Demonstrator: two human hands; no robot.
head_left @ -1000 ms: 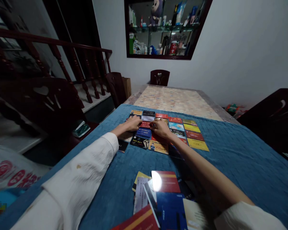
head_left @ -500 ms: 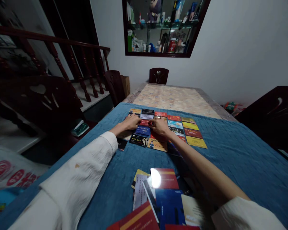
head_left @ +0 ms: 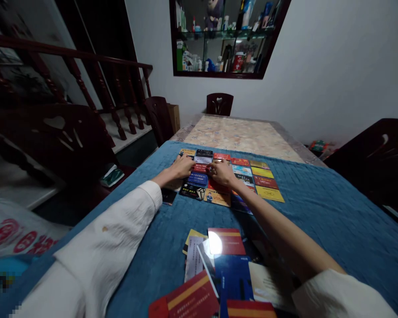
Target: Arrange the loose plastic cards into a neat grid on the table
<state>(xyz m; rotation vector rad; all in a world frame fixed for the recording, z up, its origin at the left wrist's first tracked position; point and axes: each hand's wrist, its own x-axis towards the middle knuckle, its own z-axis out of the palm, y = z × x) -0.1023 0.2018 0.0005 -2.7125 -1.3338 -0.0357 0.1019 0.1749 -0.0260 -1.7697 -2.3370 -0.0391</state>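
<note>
Several rows of plastic cards lie on the blue cloth [head_left: 318,221], close together like a grid. A red card [head_left: 200,168] in the middle of the rows is between my hands. My left hand [head_left: 184,167] has its curled fingers at the card's left end. On its right end are the fingertips of my right hand [head_left: 221,171], bent and drawn together. Just nearer than the red card lies a blue card [head_left: 197,178]. A black card [head_left: 191,192] and an orange VIP card [head_left: 217,197] are in the nearest row.
Close to me is a loose pile with a red card with an orange stripe [head_left: 227,241], a blue card [head_left: 234,278] and a cream card [head_left: 268,282]. Dark wooden chairs [head_left: 220,104] surround the table. A white plastic bag [head_left: 20,232] is at the left.
Both hands stay at the red card with hardly any movement. The camera view has tilted slightly, so the near pile appears a little higher.
</note>
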